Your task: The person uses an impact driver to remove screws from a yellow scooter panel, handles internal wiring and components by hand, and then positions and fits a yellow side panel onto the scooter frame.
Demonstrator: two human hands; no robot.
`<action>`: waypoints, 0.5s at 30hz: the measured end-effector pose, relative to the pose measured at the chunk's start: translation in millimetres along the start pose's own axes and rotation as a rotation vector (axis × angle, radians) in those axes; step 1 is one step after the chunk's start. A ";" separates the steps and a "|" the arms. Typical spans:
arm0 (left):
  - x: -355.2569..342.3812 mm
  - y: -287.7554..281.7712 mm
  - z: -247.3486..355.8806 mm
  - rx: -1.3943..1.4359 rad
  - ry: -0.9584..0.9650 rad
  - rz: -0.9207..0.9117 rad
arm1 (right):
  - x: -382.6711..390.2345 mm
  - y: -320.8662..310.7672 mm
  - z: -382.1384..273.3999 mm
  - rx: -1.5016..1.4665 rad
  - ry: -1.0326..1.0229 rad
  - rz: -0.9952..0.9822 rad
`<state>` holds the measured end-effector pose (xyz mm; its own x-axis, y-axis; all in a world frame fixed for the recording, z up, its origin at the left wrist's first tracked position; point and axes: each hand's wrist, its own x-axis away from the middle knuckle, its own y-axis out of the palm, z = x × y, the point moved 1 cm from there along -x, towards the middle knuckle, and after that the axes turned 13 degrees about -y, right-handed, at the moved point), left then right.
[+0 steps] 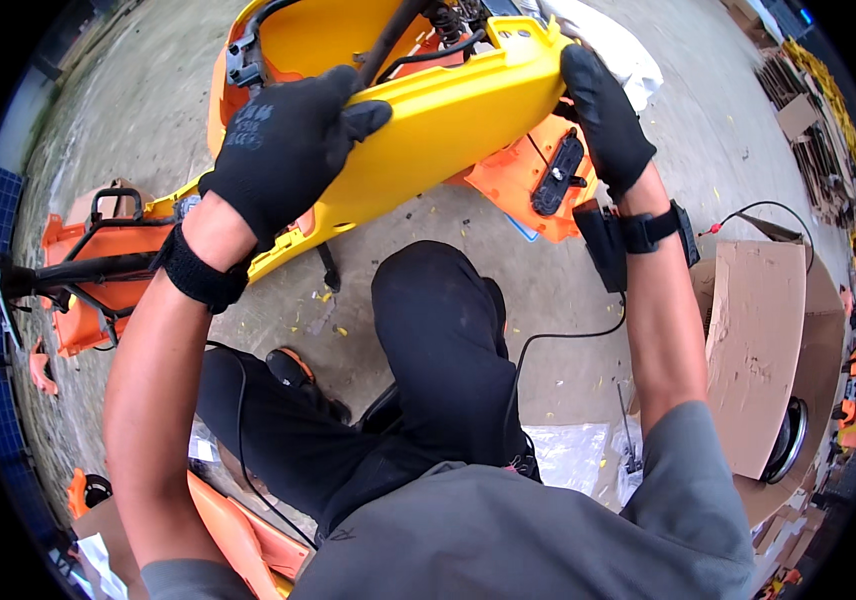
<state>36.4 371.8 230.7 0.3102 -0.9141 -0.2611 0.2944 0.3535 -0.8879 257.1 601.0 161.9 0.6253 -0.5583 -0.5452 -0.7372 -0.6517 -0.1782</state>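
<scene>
A long yellow plastic body panel [438,125] spans the space in front of me, tilted up toward the right. My left hand [288,145], in a black glove, is closed on its upper edge, thumb lying along the near face. At the panel's raised right end, my right hand [606,125], gloved alike, grips the corner; its fingertips are partly hidden. Behind the panel are a black tube [393,40] and a coil spring [445,22]. An orange plastic part [493,180] with a black pedal-like piece [558,175] lies below the right hand.
An orange part with a black tubular frame [98,268] extends to the left. An opened cardboard box [756,350] stands at my right. Clear plastic bags [568,452] and small yellow scraps lie on the concrete floor. Black cables run from my wrist straps past my legs.
</scene>
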 end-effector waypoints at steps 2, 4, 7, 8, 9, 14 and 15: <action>0.4 3.8 -7.1 -0.003 0.038 0.068 | -2.2 0.9 5.7 -0.112 0.042 0.038; -0.7 7.4 -8.2 0.024 0.048 0.107 | 1.8 5.0 -0.5 -0.043 0.027 0.075; -3.4 12.6 -6.9 0.066 0.042 0.145 | 24.4 -19.6 18.9 -0.266 0.195 0.353; -2.5 13.3 -7.5 0.042 0.048 0.161 | 37.7 -12.8 15.2 -0.099 0.186 0.407; -1.3 13.4 -8.3 0.017 0.054 0.177 | 51.0 -16.3 23.9 0.145 0.256 0.238; 2.4 12.8 -13.4 0.031 -0.018 0.127 | 128.1 63.8 4.8 -0.046 0.836 -0.300; 1.5 13.8 -9.1 0.050 0.002 0.147 | 146.1 71.0 25.1 -0.017 0.783 -0.389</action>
<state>32.8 373.6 214.6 0.3514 -0.8521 -0.3879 0.2907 0.4932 -0.8199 289.7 486.0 49.1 0.8322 -0.4832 0.2719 -0.4353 -0.8731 -0.2193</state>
